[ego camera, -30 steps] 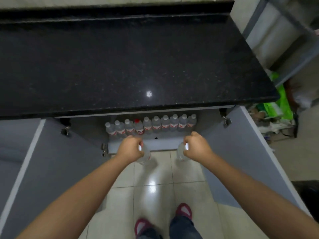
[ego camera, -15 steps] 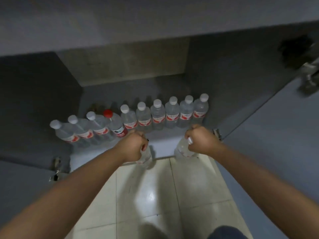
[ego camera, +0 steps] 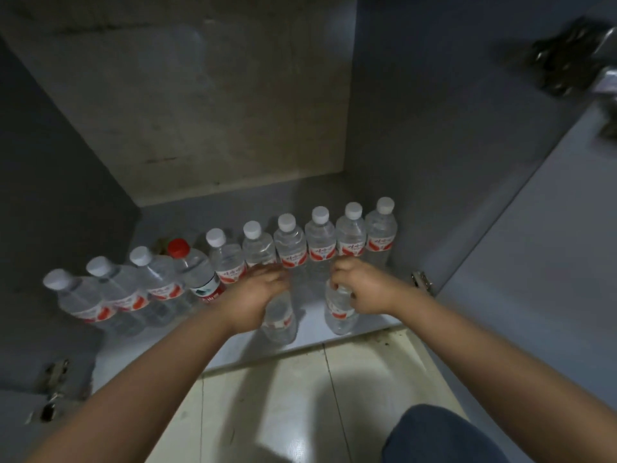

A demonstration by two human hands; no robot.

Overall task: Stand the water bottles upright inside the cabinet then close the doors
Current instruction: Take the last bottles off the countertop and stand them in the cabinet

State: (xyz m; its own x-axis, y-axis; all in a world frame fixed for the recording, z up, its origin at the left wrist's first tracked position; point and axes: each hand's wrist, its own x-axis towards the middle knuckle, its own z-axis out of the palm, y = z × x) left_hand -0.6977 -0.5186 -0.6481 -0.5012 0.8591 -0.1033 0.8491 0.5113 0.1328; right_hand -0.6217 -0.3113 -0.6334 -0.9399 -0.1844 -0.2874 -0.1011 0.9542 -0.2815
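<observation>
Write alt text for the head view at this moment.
Two bare hands each set a clear water bottle upright on the front of an open cabinet's floor: left hand, right hand. Behind them stands a row of ten bottles, nine white-capped, one red-capped.

bottles [ego camera: 288, 242]: clear glossy plastic; cabinet back wall [ego camera: 207, 105]: rough matt; floor tiles [ego camera: 277, 396]: glossy; hinge [ego camera: 421, 281]: metal
</observation>
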